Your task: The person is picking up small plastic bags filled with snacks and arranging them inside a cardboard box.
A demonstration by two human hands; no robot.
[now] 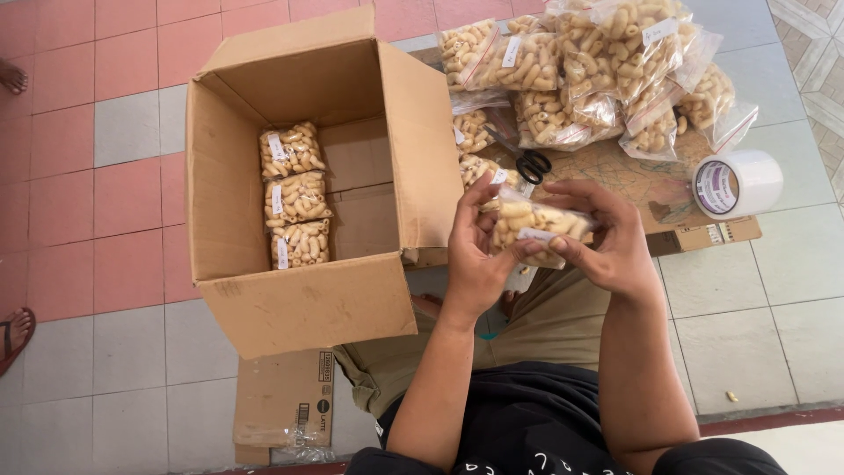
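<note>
Left hand (pixel 475 255) and right hand (pixel 615 242) are both pinching one clear snack packet (pixel 536 227) between them, just right of the open cardboard box (pixel 299 299). Three like packets (pixel 294 195) are lying inside the box; more are piling up at far right beside scissors (pixel 532 164) and a tape roll (pixel 737 183).

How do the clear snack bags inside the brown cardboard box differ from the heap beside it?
The clear snack bags in the brown cardboard box lie flat in one neat column of three; the heap of snack bags is bigger and jumbled, with bags overlapping. Both hold pale tube-shaped snacks with small white labels.

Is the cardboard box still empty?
No, three clear bags of snacks already lie in a column on the floor of the open cardboard box.
</note>
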